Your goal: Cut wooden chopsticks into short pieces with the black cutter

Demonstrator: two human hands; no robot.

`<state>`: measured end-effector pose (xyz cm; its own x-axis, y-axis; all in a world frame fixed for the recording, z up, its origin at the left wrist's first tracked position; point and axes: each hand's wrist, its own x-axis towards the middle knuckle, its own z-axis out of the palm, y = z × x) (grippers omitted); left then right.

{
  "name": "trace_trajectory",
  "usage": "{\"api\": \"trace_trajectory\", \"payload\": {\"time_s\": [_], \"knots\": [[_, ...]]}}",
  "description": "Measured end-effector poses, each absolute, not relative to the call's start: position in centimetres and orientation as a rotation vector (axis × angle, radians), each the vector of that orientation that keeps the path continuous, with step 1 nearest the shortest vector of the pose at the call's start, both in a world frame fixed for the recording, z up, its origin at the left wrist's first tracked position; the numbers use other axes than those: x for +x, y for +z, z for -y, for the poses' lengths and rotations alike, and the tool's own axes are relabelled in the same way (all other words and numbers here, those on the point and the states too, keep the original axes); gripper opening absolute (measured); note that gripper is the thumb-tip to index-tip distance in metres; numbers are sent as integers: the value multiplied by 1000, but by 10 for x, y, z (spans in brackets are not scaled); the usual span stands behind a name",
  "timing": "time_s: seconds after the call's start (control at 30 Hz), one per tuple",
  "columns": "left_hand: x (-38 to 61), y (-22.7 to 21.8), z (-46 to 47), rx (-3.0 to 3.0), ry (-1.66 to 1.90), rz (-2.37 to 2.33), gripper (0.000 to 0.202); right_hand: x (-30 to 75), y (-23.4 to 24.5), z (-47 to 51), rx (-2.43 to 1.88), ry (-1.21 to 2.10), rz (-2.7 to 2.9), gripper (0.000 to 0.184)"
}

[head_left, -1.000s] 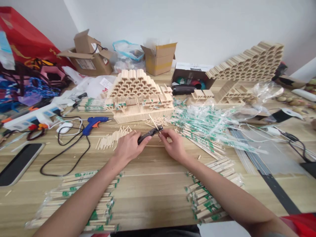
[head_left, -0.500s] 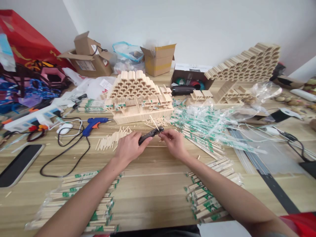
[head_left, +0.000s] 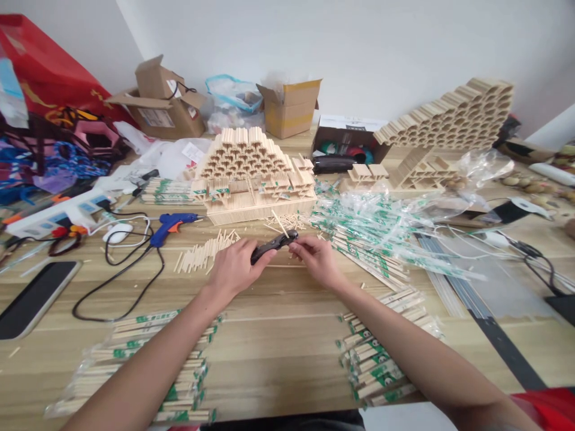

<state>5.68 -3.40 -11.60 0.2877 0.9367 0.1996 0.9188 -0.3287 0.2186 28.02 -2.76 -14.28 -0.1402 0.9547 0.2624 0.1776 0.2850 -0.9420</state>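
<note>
My left hand (head_left: 234,267) is closed round the handles of a dark cutting plier (head_left: 274,243) just above the wooden table (head_left: 278,347). My right hand (head_left: 318,259) pinches a thin wooden stick (head_left: 280,223) that pokes up and away from the plier's jaws. A pile of short cut stick pieces (head_left: 204,252) lies just left of my left hand. Behind the hands stands a pyramid-shaped stack of glued sticks (head_left: 251,173).
Wrapped chopstick packs lie at the near left (head_left: 157,365) and near right (head_left: 381,353). Empty green-printed wrappers (head_left: 381,230) spread to the right. A blue glue gun (head_left: 173,224), a phone (head_left: 36,296), a power strip (head_left: 54,212), cardboard boxes (head_left: 291,108) and a second stick structure (head_left: 453,117) surround the work spot.
Both hands have stayed almost in place on the plier and the stick; the view shifted only slightly.
</note>
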Motion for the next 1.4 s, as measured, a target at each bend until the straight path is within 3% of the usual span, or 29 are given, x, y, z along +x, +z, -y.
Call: {"api": "trace_trajectory", "payload": {"time_s": [0.4, 0.9, 1.4], "knots": [[59, -113, 35, 2440, 345, -1831, 63, 278, -146, 28, -1083, 1056, 1514, 41], [60, -116, 36, 2476, 412, -1822, 62, 278, -146, 30, -1145, 952, 1476, 26], [56, -115, 34, 2476, 437, -1774, 61, 278, -146, 26, -1020, 1125, 1491, 43]]}}
